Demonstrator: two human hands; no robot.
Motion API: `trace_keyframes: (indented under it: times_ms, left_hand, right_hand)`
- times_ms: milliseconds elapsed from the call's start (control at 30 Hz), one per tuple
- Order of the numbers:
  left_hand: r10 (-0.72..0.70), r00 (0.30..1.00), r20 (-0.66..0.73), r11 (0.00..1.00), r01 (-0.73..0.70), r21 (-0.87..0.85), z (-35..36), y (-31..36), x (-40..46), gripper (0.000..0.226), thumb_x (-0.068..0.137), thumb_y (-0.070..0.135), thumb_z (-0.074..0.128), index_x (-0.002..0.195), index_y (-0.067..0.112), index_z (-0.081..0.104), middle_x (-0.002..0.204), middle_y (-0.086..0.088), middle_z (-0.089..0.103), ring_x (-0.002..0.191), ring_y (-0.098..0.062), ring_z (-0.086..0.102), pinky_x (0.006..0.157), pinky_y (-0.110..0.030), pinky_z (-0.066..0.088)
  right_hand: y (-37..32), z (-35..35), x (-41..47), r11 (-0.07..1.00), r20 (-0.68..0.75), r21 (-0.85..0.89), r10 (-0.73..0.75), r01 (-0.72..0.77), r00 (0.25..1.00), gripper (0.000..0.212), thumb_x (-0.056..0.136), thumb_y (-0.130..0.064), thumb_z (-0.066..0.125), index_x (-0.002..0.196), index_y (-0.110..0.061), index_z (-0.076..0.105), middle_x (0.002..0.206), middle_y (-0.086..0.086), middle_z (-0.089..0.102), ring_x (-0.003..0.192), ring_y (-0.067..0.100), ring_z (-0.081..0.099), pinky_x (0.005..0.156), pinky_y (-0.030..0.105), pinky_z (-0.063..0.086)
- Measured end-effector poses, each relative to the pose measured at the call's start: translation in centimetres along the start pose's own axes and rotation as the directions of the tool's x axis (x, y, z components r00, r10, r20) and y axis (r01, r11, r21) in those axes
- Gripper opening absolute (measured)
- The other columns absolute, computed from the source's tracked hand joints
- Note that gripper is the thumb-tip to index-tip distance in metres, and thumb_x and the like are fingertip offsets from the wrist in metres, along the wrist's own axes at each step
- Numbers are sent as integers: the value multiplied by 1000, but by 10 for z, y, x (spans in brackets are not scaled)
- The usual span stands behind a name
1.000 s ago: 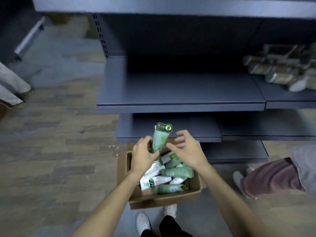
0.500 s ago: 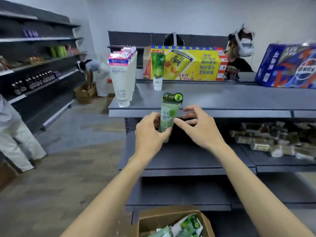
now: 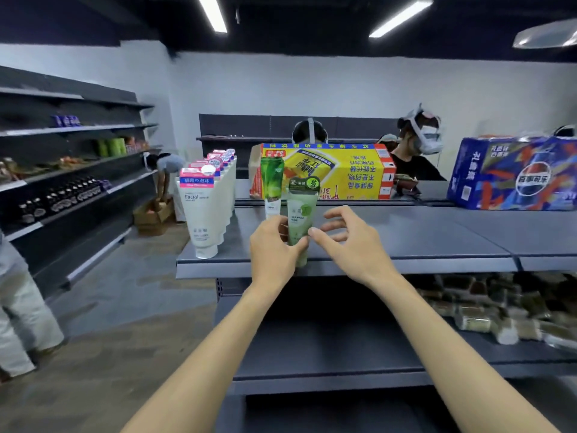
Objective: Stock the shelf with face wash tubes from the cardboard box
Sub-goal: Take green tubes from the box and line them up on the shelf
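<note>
With the view raised from the box to shelf height, the left hand [image 3: 272, 245] grips the pale green plastic face wash tube [image 3: 300, 225] upright above the grey metal top shelf [image 3: 406, 242] front edge, at 5 o'clock of the standing dark green tube [image 3: 272, 185], while the right hand [image 3: 349, 245], fingers spread and holding nothing, hovers at 3 o'clock, so placement is judged imminent.

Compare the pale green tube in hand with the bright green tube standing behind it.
The pale green tube is gripped by the left hand at the shelf front; the bright green tube stands free farther back. The pale one has a dark top band, the bright one a white cap. Both stand upright.
</note>
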State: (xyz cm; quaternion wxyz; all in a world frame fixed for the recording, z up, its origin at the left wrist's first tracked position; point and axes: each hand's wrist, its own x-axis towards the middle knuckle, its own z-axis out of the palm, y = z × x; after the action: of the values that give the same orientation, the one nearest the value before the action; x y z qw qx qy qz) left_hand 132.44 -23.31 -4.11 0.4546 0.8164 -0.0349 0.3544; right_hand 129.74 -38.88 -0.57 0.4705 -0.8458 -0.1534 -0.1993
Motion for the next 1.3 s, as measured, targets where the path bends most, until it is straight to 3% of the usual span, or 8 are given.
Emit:
trace_keyframes:
  times_ms: [267, 500, 633, 733, 900, 1033, 1233, 1300]
  left_hand:
    - [-71, 997, -34, 997, 73, 38, 79, 0, 59, 25, 75, 23, 82, 94, 17, 67, 88, 4, 71, 81, -14, 66, 74, -33, 55]
    - [-82, 995, -48, 990, 87, 113, 132, -27, 117, 24, 75, 26, 77, 93, 14, 67, 89, -3, 68, 84, -23, 63, 74, -39, 53]
    - [-121, 988, -93, 976, 136, 172, 150, -41, 144, 24, 77, 25, 75, 93, 11, 64, 91, -8, 66, 87, -28, 60, 74, -39, 48]
    - [-143, 985, -100, 966, 161, 201, 158, -46, 161, 26, 78, 24, 75, 96, 9, 64, 94, -9, 67, 90, -28, 61, 73, -37, 49]
    - [-157, 982, -101, 963, 175, 205, 171, -55, 180, 29, 79, 24, 76, 102, 11, 63, 102, -7, 66, 96, -28, 62, 81, -43, 53]
    - [-169, 979, -111, 961, 189, 203, 181, -60, 192, 31, 80, 24, 76, 104, 10, 62, 104, -9, 66, 100, -30, 60, 81, -41, 50]
    - [-160, 980, -118, 964, 181, 195, 191, -65, 205, 31, 81, 20, 76, 106, 8, 63, 106, -11, 65, 101, -31, 59, 82, -40, 47]
    - [-156, 982, -110, 968, 174, 183, 192, -68, 208, 31, 80, 21, 77, 106, 10, 63, 105, -9, 66, 100, -29, 60, 83, -41, 50]
  right_hand:
    - [60, -31, 77, 1000, 71, 1, -1, 1, 997, 43, 84, -42, 75, 117, -23, 56, 105, -9, 66, 73, -5, 66, 60, 2, 45]
    - [109, -23, 159, 999, 152, -34, -8, 13, 988, 32, 90, -28, 68, 118, -21, 55, 108, -3, 67, 83, 11, 67, 67, 18, 46]
    - [128, -11, 196, 998, 199, -65, -8, 21, 980, 31, 91, -9, 57, 120, -20, 55, 113, 1, 65, 86, 17, 61, 61, 13, 42]
    - [137, -3, 213, 997, 231, -80, 8, 11, 973, 34, 90, -6, 55, 122, -18, 54, 115, 3, 64, 92, 18, 57, 67, 20, 42]
    - [144, 9, 234, 992, 261, -125, 30, 3, 965, 34, 91, -7, 56, 124, -14, 53, 115, 5, 64, 102, 22, 60, 87, 28, 45]
    - [148, 17, 250, 989, 253, -151, 41, -3, 966, 36, 89, -17, 65, 123, -16, 54, 112, 2, 64, 102, 22, 61, 84, 23, 38]
    - [145, 21, 266, 990, 198, -143, 23, 5, 980, 31, 90, -20, 64, 118, -14, 55, 108, 4, 68, 103, 21, 58, 96, 32, 43]
    - [145, 22, 270, 993, 182, -119, 27, -5, 983, 31, 91, -20, 63, 120, -13, 55, 109, 3, 68, 101, 18, 57, 86, 25, 40]
